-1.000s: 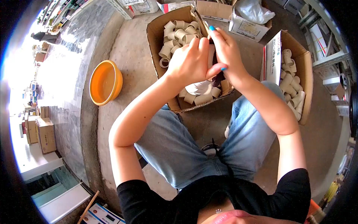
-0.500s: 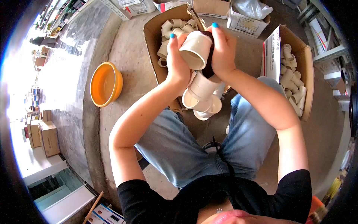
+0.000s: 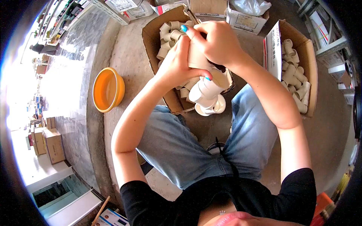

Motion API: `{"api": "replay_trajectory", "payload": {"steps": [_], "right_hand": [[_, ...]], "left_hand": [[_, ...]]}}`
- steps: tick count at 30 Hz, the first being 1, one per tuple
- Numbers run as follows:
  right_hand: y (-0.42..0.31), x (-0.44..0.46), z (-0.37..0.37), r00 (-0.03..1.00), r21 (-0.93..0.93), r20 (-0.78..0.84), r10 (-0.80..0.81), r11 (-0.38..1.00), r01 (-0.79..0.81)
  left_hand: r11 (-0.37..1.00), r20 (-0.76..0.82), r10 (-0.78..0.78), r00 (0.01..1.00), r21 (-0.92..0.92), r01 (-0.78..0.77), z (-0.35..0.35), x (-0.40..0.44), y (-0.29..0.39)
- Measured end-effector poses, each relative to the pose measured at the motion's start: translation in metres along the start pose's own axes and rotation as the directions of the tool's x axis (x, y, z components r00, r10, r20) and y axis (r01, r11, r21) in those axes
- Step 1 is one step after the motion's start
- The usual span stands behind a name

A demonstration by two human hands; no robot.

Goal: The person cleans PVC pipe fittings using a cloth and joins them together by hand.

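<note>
High between my forearms, my left hand (image 3: 174, 64) is wrapped around a white plastic pipe fitting (image 3: 196, 58), its thumb pointing right below it. My right hand (image 3: 223, 43) is curled over the fitting's upper right side, fingers bent. Beneath that palm a dark cloth-like piece (image 3: 219, 68) shows only in part, pressed near the fitting. Just below my hands, several more white fittings (image 3: 205, 92) stand stacked or clustered in front of the near box. An open cardboard box (image 3: 149, 41) with many cream fittings lies under and behind my hands.
A second carton (image 3: 312, 71) of cream fittings stands to the right. On the floor at left is an orange basin (image 3: 121, 90). More boxes (image 3: 247, 22), one topped by a plastic bag (image 3: 250, 6), stand at the back. My knees flank the near box.
My right hand has moved from the fitting's side to over its top, fingers now curled. My left hand has turned, thumb now low. The fitting's open end no longer faces me.
</note>
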State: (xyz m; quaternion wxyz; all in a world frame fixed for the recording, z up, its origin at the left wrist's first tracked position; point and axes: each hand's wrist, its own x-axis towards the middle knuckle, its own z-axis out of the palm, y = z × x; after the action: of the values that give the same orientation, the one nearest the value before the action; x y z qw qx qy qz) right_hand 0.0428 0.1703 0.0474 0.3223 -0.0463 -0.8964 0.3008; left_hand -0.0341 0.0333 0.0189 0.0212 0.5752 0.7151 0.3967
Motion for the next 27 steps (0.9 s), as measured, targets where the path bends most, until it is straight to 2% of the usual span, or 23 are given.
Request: {"api": "replay_trajectory", "payload": {"steps": [2,3,5,7,8,11,13,14,15,17,18,19,21,22,25,27], "right_hand": [[-0.003,0.0,0.0,0.993,0.184,-0.088,0.078,0.981,-0.061],[-0.004,0.0,0.0,0.984,0.276,-0.127,0.122,0.957,-0.084],[0.0,-0.001,0.008,0.968,0.413,-0.203,0.145,0.909,-0.049],[-0.007,-0.002,0.013,0.941,0.526,-0.29,0.173,0.851,0.006],[-0.009,-0.003,0.013,0.941,0.574,-0.285,0.182,0.819,0.015],[-0.014,-0.004,0.012,0.93,0.569,-0.344,0.131,0.817,0.096],[-0.014,-0.002,0.014,0.896,0.406,-0.443,-0.036,0.883,0.236],[-0.013,-0.002,0.017,0.879,0.344,-0.47,-0.084,0.899,0.27],[-0.013,-0.003,0.02,0.861,0.282,-0.492,-0.131,0.911,0.3],[-0.012,-0.005,0.023,0.892,0.425,-0.442,-0.093,0.854,0.3],[-0.01,-0.005,0.024,0.906,0.491,-0.415,-0.079,0.819,0.296],[-0.008,-0.004,0.025,0.875,0.43,-0.456,-0.165,0.82,0.378],[-0.002,0.001,0.027,0.789,0.295,-0.517,-0.332,0.796,0.528],[0.002,0.002,0.025,0.77,0.213,-0.486,-0.413,0.799,0.562],[0.007,0.007,0.026,0.702,0.095,-0.483,-0.524,0.765,0.637],[0.005,0.005,0.024,0.701,0.033,-0.46,-0.544,0.779,0.626]], "left_hand": [[0.998,-0.048,-0.033,0.998,0.053,0.035,-0.002,0.002,0.006],[0.998,-0.131,-0.015,0.991,0.056,0.022,-0.002,0.005,0.012],[0.997,-0.267,-0.006,0.964,0.071,0.026,-0.001,0.008,0.009],[0.995,-0.317,0.055,0.947,0.1,-0.024,-0.004,0.009,0.008],[0.998,-0.33,0.033,0.943,0.065,-0.012,-0.005,0.009,0.008],[0.999,-0.356,0.048,0.933,0.006,-0.05,-0.007,0.01,0.007],[0.997,-0.362,0.018,0.932,-0.064,-0.044,-0.01,0.012,0.007],[0.996,-0.403,0.067,0.913,-0.028,-0.086,-0.007,0.014,0.005],[0.995,-0.406,0.045,0.913,-0.068,-0.079,-0.008,0.013,0.004],[0.987,-0.411,0.001,0.912,-0.146,-0.067,-0.011,0.012,0.004],[0.955,-0.453,-0.081,0.888,-0.291,-0.062,-0.008,0.014,0.006],[0.947,-0.451,-0.132,0.883,-0.319,-0.021,-0.009,0.013,0.01],[0.718,-0.344,-0.396,0.851,-0.694,0.053,-0.005,0.015,0.02],[0.633,-0.267,-0.426,0.864,-0.77,0.075,-0.007,0.013,0.019],[0.37,-0.1,-0.568,0.817,-0.917,0.146,-0.011,0.017,0.032],[0.348,-0.058,-0.572,0.818,-0.921,0.178,-0.01,0.015,0.027]]}}
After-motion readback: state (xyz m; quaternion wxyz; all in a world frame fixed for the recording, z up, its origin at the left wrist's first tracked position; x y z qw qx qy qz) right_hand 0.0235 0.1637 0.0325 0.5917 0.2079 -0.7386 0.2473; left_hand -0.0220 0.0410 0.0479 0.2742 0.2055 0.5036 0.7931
